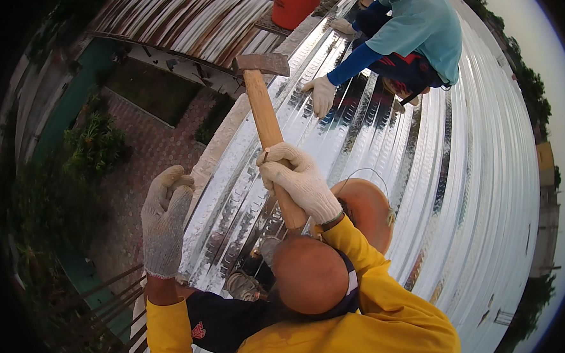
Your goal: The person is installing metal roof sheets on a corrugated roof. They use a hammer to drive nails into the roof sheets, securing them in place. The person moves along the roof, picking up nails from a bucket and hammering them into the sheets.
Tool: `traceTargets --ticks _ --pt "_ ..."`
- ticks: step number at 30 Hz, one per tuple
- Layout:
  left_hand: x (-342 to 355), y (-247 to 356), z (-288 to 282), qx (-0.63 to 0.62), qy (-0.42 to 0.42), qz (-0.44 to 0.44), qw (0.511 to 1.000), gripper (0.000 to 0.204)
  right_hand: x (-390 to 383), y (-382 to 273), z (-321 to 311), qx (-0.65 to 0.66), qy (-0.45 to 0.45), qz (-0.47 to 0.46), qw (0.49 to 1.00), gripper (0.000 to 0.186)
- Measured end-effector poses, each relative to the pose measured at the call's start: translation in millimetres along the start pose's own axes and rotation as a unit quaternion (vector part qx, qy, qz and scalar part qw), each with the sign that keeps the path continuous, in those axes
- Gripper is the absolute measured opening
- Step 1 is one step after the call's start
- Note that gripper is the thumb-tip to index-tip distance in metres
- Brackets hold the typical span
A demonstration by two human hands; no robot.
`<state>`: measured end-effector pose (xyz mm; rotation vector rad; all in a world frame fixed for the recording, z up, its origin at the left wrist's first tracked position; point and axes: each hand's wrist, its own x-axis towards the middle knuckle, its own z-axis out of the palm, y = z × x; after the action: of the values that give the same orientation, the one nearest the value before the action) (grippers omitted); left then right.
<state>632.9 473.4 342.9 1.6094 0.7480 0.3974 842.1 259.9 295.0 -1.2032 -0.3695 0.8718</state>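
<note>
My right hand (299, 182), in a white knit glove, is closed round the wooden handle of a hammer (265, 110). The hammer stands nearly upright, its rust-brown metal head at the top. A small thin piece, perhaps a nail, sticks out at my right thumb and fingertips; it is too small to be sure. To the left my left hand (166, 221), also gloved, is raised with half-curled fingers and a gap inside them. It holds nothing that I can see. My bent bare knee (316, 274) lies below the hammer's handle end.
I am on a shiny corrugated metal roof (474, 185). A round orange-brown bucket (376, 203) with a wire handle stands by my right forearm. Ahead a co-worker (425, 28) crouches, gloved hands on the sheets. An orange bucket (296, 6) stands beyond. The roof edge drops leftward to a paved yard (147, 145).
</note>
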Motion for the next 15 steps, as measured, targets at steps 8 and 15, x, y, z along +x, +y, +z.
traceTargets --ticks 8,15 --pt "-18 11 3 0.185 -0.088 0.069 0.976 0.046 7 -2 -73 0.145 0.168 -0.076 0.972 0.021" --pt "-38 -6 20 0.496 -0.314 0.122 0.801 0.046 0 -6 -104 0.412 0.134 -0.043 0.900 0.016"
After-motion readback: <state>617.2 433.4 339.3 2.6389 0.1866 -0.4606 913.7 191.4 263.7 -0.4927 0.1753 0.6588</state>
